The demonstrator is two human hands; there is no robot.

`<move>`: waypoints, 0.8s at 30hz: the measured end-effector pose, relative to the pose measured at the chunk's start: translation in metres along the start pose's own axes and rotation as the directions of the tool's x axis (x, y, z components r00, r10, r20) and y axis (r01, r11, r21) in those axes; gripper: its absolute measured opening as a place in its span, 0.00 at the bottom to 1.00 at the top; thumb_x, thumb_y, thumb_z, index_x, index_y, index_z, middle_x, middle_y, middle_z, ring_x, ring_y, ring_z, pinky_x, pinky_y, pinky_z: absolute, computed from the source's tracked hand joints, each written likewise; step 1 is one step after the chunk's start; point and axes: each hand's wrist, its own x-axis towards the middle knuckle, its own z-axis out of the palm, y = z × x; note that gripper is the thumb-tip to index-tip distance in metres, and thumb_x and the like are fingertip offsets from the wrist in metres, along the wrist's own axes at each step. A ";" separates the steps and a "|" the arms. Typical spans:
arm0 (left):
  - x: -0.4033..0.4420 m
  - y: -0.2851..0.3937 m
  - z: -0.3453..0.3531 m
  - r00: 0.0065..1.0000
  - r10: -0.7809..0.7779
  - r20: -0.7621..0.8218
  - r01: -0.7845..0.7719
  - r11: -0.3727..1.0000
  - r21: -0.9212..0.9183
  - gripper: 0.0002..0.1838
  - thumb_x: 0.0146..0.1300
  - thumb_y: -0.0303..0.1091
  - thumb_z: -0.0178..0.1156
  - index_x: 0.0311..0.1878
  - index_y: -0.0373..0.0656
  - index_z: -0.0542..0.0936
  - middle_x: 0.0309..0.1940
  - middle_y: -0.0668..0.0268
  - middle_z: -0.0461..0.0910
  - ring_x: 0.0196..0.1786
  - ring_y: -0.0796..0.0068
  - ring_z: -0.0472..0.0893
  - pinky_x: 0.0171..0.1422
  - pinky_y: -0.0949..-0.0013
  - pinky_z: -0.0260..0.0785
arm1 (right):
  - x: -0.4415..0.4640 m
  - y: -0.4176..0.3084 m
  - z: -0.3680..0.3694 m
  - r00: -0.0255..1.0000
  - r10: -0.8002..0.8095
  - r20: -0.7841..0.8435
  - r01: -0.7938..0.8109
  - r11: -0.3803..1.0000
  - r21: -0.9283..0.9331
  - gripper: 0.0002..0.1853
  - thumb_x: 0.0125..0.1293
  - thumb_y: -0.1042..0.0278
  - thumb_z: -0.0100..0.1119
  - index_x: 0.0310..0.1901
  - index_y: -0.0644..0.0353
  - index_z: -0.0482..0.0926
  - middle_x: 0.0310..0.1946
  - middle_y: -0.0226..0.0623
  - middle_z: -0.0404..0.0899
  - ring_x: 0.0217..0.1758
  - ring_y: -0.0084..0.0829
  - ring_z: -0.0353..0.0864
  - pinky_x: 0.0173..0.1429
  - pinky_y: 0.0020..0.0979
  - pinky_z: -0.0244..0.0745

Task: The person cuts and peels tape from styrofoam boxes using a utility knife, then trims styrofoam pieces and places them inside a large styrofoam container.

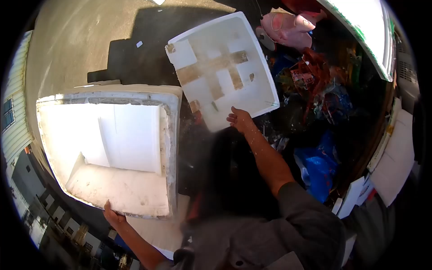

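My left hand (115,216) grips the lower rim of a large white styrofoam box (126,191), with the thumb over the edge and the other fingers hidden beneath. The box is tilted so that its hollow inside faces me, and its rim is dirty and worn. My right hand (241,120) is at the lower edge of a white styrofoam lid (229,74) crossed with brown tape. Its fingers are loosely bent and apart; I cannot tell whether they touch the lid. Another pale foam piece (157,229) lies under the box.
At the upper right are a pink pig-shaped object (290,29), a heap of red scraps (310,74) and a white panel (364,31). A blue plastic bag (317,166) lies right of my arm. Sunlit concrete (81,45) stretches out at the upper left.
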 end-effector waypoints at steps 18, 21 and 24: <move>-0.013 -0.088 -0.035 0.948 -0.314 -0.054 0.287 0.914 -0.287 0.28 0.64 0.34 0.52 0.65 0.28 0.67 0.61 0.47 0.75 0.61 0.46 0.78 0.67 0.46 0.73 | 0.101 0.029 0.045 0.908 -0.389 0.159 0.304 0.870 0.388 0.23 0.71 0.56 0.61 0.62 0.57 0.75 0.50 0.40 0.83 0.51 0.43 0.82 0.53 0.41 0.80; 0.004 -0.100 -0.040 0.970 -0.241 0.031 0.240 0.935 -0.259 0.27 0.64 0.32 0.52 0.64 0.28 0.68 0.60 0.48 0.75 0.60 0.47 0.78 0.66 0.47 0.73 | -0.072 -0.011 -0.007 0.946 -0.214 0.243 0.049 0.837 0.545 0.26 0.77 0.52 0.51 0.66 0.62 0.70 0.51 0.44 0.83 0.46 0.41 0.86 0.59 0.46 0.80; 0.004 -0.090 -0.009 0.995 -0.070 0.069 0.083 0.974 -0.211 0.27 0.60 0.25 0.54 0.64 0.28 0.68 0.56 0.51 0.77 0.57 0.52 0.80 0.61 0.52 0.77 | -0.196 -0.013 -0.093 0.898 -0.181 0.401 -0.081 0.828 0.555 0.31 0.76 0.53 0.50 0.73 0.64 0.59 0.44 0.39 0.80 0.39 0.37 0.83 0.68 0.53 0.73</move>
